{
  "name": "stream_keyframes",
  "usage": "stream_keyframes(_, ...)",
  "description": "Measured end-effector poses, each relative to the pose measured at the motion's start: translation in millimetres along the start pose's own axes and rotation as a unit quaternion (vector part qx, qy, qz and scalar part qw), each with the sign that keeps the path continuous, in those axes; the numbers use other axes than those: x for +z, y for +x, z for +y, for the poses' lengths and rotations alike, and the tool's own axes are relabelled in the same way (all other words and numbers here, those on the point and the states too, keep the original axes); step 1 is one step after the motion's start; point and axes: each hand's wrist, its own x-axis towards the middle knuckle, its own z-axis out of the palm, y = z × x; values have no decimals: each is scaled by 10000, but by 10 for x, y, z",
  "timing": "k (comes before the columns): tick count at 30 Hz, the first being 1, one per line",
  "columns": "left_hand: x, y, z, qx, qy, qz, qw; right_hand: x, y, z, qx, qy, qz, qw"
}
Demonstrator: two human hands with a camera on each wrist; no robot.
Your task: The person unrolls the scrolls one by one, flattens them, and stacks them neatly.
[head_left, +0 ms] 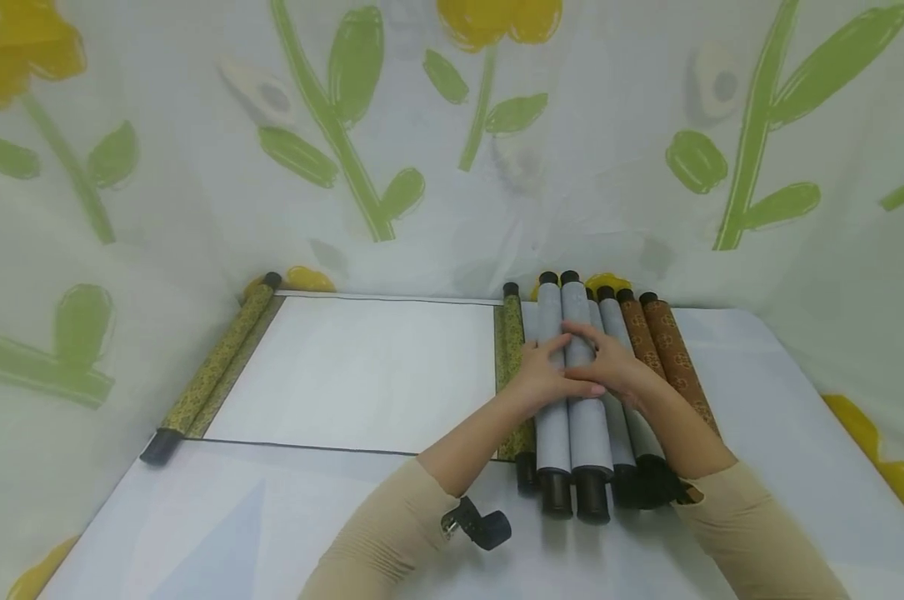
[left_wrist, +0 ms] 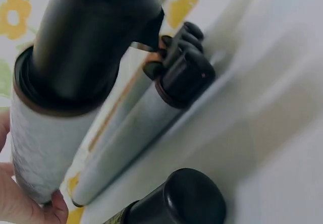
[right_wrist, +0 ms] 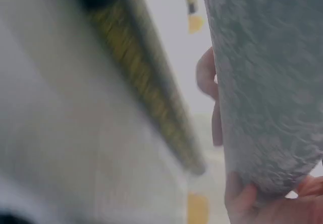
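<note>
Two pale grey patterned scroll rolls (head_left: 588, 429) with black end knobs lie side by side, held up off the table. My left hand (head_left: 543, 381) grips the pair from the left. From the right, my right hand (head_left: 613, 367) holds them, its fingers meeting the left thumb across the top. In the left wrist view, a grey scroll roll (left_wrist: 43, 153) hangs close to the camera, with fingertips curled at its underside. The right wrist view shows its woven pattern, with fingers (right_wrist: 206, 77) around its edge.
A green-gold scroll (head_left: 215, 367) lies unrolled on the left, showing white paper (head_left: 362, 375). Right of the hands lie more grey rolls (head_left: 618, 317) and brown patterned rolls (head_left: 672, 342). A flowered cloth (head_left: 616, 150) hangs behind the table.
</note>
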Motion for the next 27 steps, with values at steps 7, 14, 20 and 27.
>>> stream_keyframes(7,-198,-364,-127,317,-1578,206,9867,307,-234,-163,-566,1000,378,9927)
stream_keyframes(14,-421,-547,-242,475,-1933,436,9790,588,-271,-261,-937,1578,593,9812)
stream_keyframes(20,-532,-625,-293,303,-1963,162,9799,653,-275,-226,-888,1423,332,9853)
stream_keyframes(27,-616,-627,-302,514,-1908,431,9793,620,-259,-222,-634,1972,302,9778)
